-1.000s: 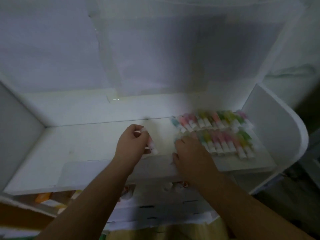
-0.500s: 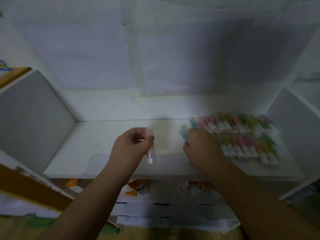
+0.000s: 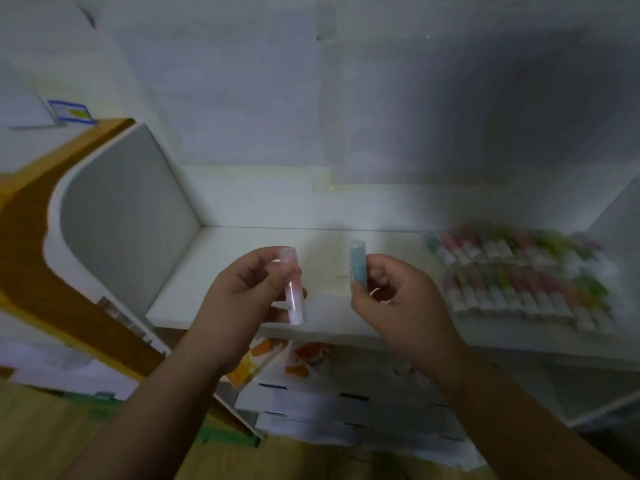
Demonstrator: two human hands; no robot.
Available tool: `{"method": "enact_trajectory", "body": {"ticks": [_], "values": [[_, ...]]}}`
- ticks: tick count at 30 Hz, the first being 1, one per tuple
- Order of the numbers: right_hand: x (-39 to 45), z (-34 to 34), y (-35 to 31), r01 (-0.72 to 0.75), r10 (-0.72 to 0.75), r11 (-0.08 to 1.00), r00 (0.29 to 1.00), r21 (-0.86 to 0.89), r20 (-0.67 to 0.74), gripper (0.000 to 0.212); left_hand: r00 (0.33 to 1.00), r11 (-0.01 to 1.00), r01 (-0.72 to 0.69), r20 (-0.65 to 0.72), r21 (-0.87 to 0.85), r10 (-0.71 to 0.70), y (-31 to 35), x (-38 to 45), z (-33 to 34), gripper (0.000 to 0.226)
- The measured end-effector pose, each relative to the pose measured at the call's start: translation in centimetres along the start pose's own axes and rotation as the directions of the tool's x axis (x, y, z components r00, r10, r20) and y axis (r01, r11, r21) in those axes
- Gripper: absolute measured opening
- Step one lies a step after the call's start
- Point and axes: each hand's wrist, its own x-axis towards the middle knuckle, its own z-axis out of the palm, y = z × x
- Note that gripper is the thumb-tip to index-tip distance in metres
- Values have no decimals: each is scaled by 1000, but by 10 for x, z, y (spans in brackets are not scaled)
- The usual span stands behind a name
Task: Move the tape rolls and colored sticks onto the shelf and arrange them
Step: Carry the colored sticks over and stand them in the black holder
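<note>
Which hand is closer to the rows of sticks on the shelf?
Right. The right hand, holding a blue stick, is just left of the rows; the left hand, holding a pink stick, is farther left.

Our right hand has left the rows and now pinches a blue stick upright, level with our left hand's pink stick.
</note>
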Motion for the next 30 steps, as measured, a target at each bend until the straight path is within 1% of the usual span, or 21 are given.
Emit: {"method": "enact_trajectory", "body": {"ticks": [2,6,10,12,14,17,19,21,24,27,30], "values": [[-9,17,-8,3,-4,1000,999,21,41,18,1000,1000,9,-15,0,-9,-6,-7,-16,15],[-24,60,-26,4,-3,1000,996,-6,90,23,999,999,36,-22,24,-35,-15,-27,-60,16],[-44,110,-51,-47,42,998,990,34,133,19,999,999,34,-28,41,-33,-27,-51,-120,13],[-56,137,-66,-61,55,998,985,30,161,15,997,1000,15,-79,21,-13,-32,-64,-150,18],[-67,166,-83,-53,47,998,978,21,201,11,991,999,-24,-132,29,28,-36,-79,-181,29],[-79,209,-110,-44,40,999,972,12,233,11,987,993,-83,-130,81,93,-42,-99,-229,38],[-84,237,-126,-48,38,998,969,35,243,11,986,991,-91,-130,94,103,-47,-110,-259,36],[-89,269,-140,-42,26,998,963,51,267,11,985,990,-99,-133,98,112,-50,-122,-293,27],[-98,322,-158,-16,4,999,950,37,311,13,981,989,-62,-174,135,86,-60,-135,-343,25],[-101,369,-175,-14,-3,999,942,50,336,17,975,995,-3,-222,103,26,-70,-143,-386,26],[-99,404,-190,-13,-10,998,923,57,384,16,967,997,12,-253,77,8,-72,-148,-417,33]]}}
